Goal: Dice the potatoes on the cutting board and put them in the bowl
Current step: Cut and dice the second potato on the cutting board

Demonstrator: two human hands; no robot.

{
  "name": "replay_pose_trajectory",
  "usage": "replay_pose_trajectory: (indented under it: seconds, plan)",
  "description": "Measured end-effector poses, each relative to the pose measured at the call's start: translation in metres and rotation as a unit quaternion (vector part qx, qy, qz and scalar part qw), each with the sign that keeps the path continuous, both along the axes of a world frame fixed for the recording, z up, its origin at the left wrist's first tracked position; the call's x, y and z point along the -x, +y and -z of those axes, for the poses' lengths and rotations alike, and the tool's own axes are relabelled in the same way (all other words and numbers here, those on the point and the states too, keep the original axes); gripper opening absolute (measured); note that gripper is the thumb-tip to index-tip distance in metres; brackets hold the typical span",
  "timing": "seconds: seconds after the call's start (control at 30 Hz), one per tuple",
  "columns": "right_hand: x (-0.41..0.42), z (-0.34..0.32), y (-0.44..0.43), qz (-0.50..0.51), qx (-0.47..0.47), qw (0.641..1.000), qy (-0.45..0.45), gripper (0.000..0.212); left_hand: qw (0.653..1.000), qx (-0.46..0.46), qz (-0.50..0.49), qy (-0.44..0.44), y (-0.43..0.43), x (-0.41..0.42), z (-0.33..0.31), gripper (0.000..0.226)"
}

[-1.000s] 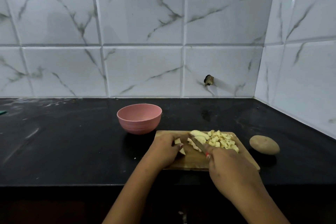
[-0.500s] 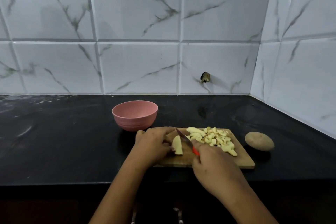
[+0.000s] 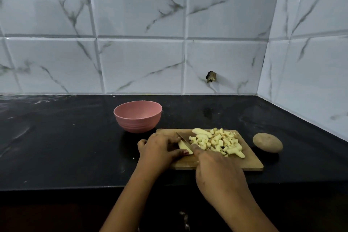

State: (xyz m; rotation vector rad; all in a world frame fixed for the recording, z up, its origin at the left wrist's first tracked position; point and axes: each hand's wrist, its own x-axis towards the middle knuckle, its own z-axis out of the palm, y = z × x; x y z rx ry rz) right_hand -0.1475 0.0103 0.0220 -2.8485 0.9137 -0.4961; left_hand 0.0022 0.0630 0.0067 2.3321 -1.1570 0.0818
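- Pale yellow and small, the potato piece (image 3: 184, 146) we are cutting lies on the wooden cutting board (image 3: 250, 164). It is pinned under the fingertips of our left hand (image 3: 162, 149), which are curled down and bunched together over it.
- The knife (image 3: 183, 137) crosses just beside those fingertips, with the blade angled away from us and its edge on the exposed end of the piece.
- Our right hand (image 3: 219, 172) is closed round the handle, which the hand hides. One finger seems to reach forward toward the blade, though we cannot tell exactly how it sits.
- On the far side of the blade from our left fingers, the diced potato (image 3: 218, 142) is heaped on the board, with a few longer slices at the back.
- Ahead of our left knuckles stands the pink bowl (image 3: 138, 117), off the board and just beside its corner. We see no dice in it.
- Well apart from either hand, past the heap, a whole potato (image 3: 267, 142) rests unpeeled on the black countertop (image 3: 66, 147).
- The main risk, in our judgement, is that the piece leaves little room between edge and fingertips. A skid on its wet cut face could bring the blade onto a finger.
- The heap also crowds the knife, so a sideways push could send cubes off the board's edge.
- The bowl looks light, and a careless scrape toward it could nudge it away.
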Motion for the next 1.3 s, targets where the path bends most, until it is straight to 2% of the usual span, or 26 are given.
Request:
replay_pose_trajectory:
  seconds: [0.13,0.27,0.43,0.53,0.67,0.83,1.03,1.3]
  plan:
    - [0.003,0.001,-0.010,0.013,0.001,1.000,-0.002,0.059,1.000,-0.003,-0.006,0.023,0.001,-0.001,0.000,0.038]
    - [0.010,0.001,-0.016,-0.002,-0.014,1.000,-0.019,0.047,0.999,-0.001,-0.014,0.039,0.003,0.002,0.001,0.038]
    - [0.008,0.003,-0.017,-0.024,0.001,1.000,-0.018,0.045,0.999,-0.017,0.006,0.036,0.003,0.000,-0.001,0.035]
    - [-0.002,0.001,-0.019,-0.015,0.008,1.000,0.008,0.046,0.999,-0.037,0.020,0.025,0.002,-0.001,-0.008,0.030]
    - [-0.014,-0.005,-0.021,-0.005,0.008,0.999,0.049,0.052,0.999,-0.053,0.009,-0.011,0.004,0.005,-0.007,0.034]
    - [-0.008,-0.006,-0.014,-0.007,0.014,0.997,0.069,0.055,0.999,-0.043,-0.024,-0.016,0.003,0.013,-0.006,0.034]
    - [0.024,0.001,0.001,-0.011,0.016,0.999,0.049,0.056,0.999,0.010,-0.034,0.034,0.004,0.010,0.003,0.030]
    - [0.055,-0.007,0.011,0.000,-0.001,0.999,0.044,0.052,0.997,0.033,-0.039,0.058,0.004,0.006,0.009,0.038]
